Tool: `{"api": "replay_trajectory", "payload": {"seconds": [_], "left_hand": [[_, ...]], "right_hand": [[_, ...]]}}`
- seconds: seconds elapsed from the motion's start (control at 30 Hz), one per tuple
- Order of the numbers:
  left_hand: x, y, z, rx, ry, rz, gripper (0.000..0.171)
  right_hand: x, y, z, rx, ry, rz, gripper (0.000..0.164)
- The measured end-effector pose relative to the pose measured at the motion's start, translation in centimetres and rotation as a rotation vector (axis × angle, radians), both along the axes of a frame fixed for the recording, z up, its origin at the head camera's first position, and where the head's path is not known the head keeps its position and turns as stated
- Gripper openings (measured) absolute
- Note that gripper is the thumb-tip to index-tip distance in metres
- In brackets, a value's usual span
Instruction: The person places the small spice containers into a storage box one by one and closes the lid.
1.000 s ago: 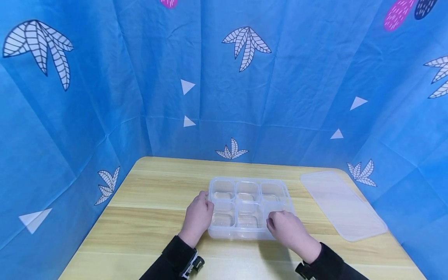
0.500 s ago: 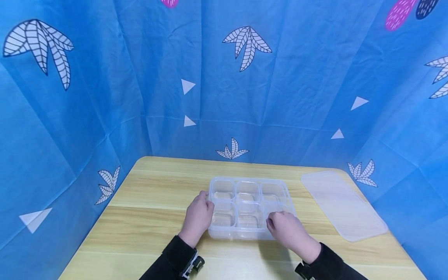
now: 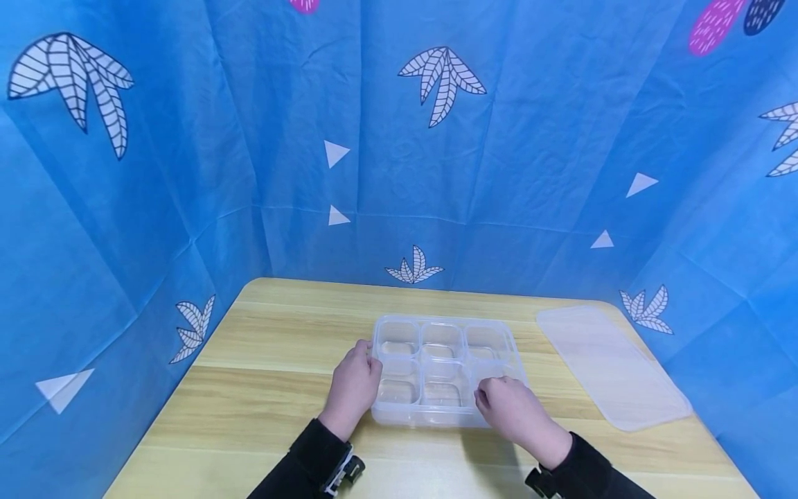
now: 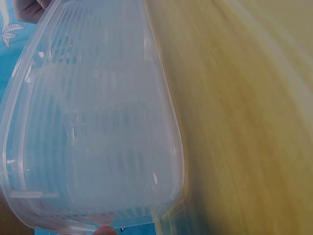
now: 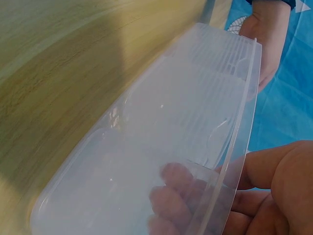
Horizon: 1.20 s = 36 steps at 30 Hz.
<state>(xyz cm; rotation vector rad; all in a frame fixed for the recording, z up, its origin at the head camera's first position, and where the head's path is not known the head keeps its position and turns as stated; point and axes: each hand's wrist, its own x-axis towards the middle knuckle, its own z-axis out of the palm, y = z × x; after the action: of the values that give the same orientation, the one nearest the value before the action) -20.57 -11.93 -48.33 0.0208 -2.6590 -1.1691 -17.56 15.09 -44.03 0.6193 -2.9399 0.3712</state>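
Observation:
A translucent plastic storage box (image 3: 441, 417) with several compartments lies on the table, its open side up. My left hand (image 3: 352, 378) grips the left end; in the left wrist view a fingertip (image 4: 105, 230) shows at the lower edge. Over the front right compartment is my right hand (image 3: 511, 409), fingers curled down inside. Through the cloudy plastic in the right wrist view, its fingertips (image 5: 168, 203) are visible behind the front wall, with the thumb side at the rim. Which wall they pinch is partly hidden. No contents show in the uncovered compartments.
A flat translucent lid (image 3: 614, 367) lies to the right of the box, near the table's right edge. The wooden table (image 3: 268, 409) has a blue patterned curtain (image 3: 530, 173) behind it and on both sides.

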Motion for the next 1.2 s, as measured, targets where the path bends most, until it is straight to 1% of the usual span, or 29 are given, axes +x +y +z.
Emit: {"api": "replay_trajectory", "payload": {"seconds": [0.27, 0.5, 0.73, 0.93, 1.2], "left_hand": [[0.0, 0.0, -0.1, -0.003, 0.004, -0.004, 0.034], [0.0, -0.1, -0.2, -0.013, 0.004, -0.006, 0.033], [0.0, 0.0, -0.1, -0.015, 0.008, -0.002, 0.033], [-0.1, 0.0, -0.2, -0.015, 0.013, -0.001, 0.033], [-0.1, -0.1, -0.2, -0.015, 0.018, -0.005, 0.033]], "right_hand": [[-0.1, 0.2, -0.1, -0.011, -0.04, 0.017, 0.045], [-0.1, 0.5, 0.3, -0.058, -0.095, 0.035, 0.044], [-0.3, 0.7, 1.0, -0.076, -0.085, 0.046, 0.048], [-0.2, 0.8, 1.9, -0.081, -0.104, 0.023, 0.047], [0.0, 1.1, 3.8, -0.107, -0.128, 0.005, 0.046]]}}
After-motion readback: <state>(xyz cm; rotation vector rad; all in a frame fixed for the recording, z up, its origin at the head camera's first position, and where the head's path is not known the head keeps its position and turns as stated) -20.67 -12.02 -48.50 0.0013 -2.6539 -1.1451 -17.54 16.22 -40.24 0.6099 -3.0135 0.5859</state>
